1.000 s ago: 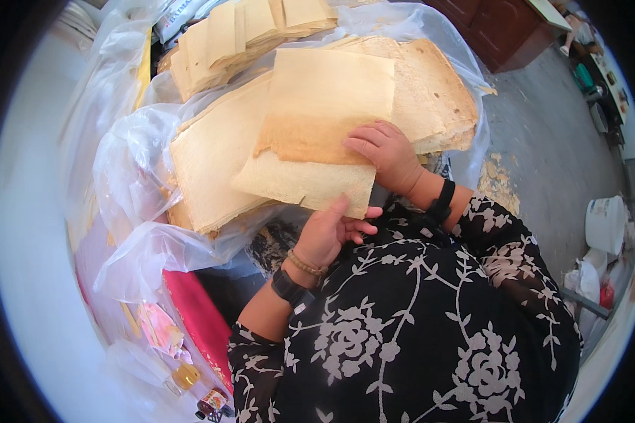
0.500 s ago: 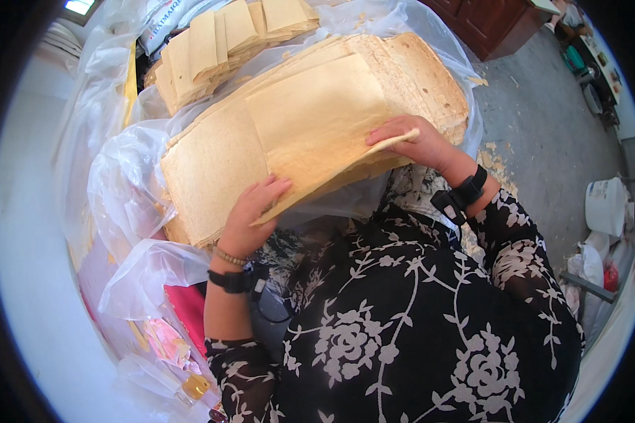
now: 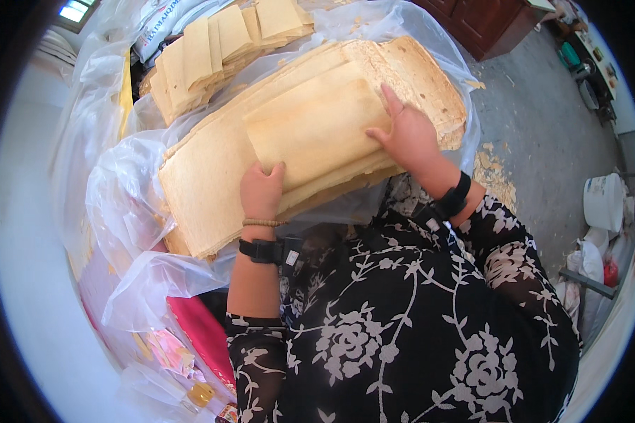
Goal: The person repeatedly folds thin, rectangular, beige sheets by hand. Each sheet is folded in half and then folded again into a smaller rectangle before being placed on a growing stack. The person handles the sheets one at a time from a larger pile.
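A folded pale tan sheet (image 3: 312,123) lies on the wide stack of thin flat sheets (image 3: 197,187), which rests on crumpled clear plastic. My left hand (image 3: 261,189) pinches the folded sheet at its lower left corner, some fingers bent out of view. My right hand (image 3: 410,134) grips its right end, index finger reaching up along the edge and thumb on top. Both wrists have black straps. Behind the stack lies a pile of smaller cut sheets (image 3: 208,49).
Clear plastic (image 3: 130,183) drapes the work surface, over pink material (image 3: 197,338) at the lower left. A dark red cabinet (image 3: 473,25) is at the back right. Scraps lie on the grey floor (image 3: 529,120). A white bucket (image 3: 600,204) stands at the right.
The sheet I held up has been laid on the stack and folded. My left hand has moved onto its left corner; my right hand has moved up along its right end.
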